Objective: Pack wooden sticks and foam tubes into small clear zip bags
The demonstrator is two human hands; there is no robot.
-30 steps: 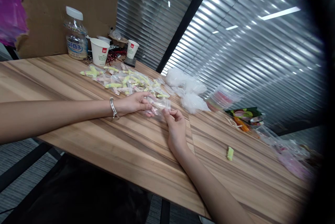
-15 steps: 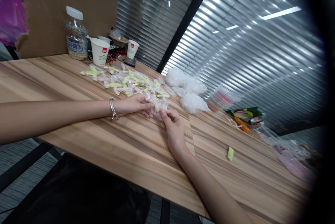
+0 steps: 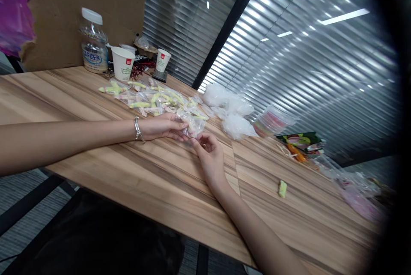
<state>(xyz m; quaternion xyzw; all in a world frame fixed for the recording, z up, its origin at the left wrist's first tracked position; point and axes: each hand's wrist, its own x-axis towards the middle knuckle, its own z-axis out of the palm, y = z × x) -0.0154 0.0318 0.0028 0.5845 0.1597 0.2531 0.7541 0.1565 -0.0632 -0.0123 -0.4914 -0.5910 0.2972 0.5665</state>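
Between my two hands is a small clear plastic bag point(image 3: 196, 125) with something pale and pinkish inside, too small to make out. My left hand point(image 3: 165, 126), with a silver bracelet at the wrist, is closed on the bag's left side. The thumb and fingers of my right hand point(image 3: 208, 150) pinch its lower right edge. Just beyond my hands lies a spread of clear bags point(image 3: 150, 99) holding yellow-green and pinkish pieces. A loose yellow-green piece point(image 3: 282, 189) rests on the wooden table point(image 3: 180, 189), right of my right forearm.
Clumps of whitish plastic bags point(image 3: 237, 126) and a stack of clear containers point(image 3: 272, 121) stand to the right. Paper cups point(image 3: 122, 64) and a plastic jar point(image 3: 93, 48) are at the back left. Packets and an orange item point(image 3: 296, 153) lie along the far right edge.
My right hand has shifted slightly left and its grip is now lower on the bag's edge. The bag has turned a little between my hands, and my left hand has risen slightly.
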